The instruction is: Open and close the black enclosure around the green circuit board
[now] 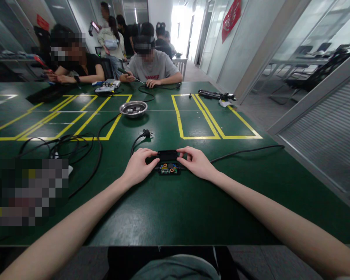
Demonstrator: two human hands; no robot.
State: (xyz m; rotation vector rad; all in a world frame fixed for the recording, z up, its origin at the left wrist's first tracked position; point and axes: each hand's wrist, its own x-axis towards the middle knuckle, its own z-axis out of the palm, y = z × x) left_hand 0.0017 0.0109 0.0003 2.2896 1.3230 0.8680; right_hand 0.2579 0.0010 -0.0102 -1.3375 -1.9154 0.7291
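Between my two hands is a black plastic cover, held up by its short ends with its hollow inside facing me. My left hand pinches its left end between thumb and fingers. On the opposite end, my right hand has a similar pinch. Just below the cover, on the green table, lies the open lower half of a power adapter, its circuit board and copper coils exposed. A black cord runs off to the right from behind my right hand. Beyond my left hand lies a black plug on its cord.
A metal bowl with small metal parts stands past the plug. Tangled black cables lie at left, beside a blurred-out patch. Yellow tape marks the green table. A black tool-like object rests far right. Co-workers sit across the table.
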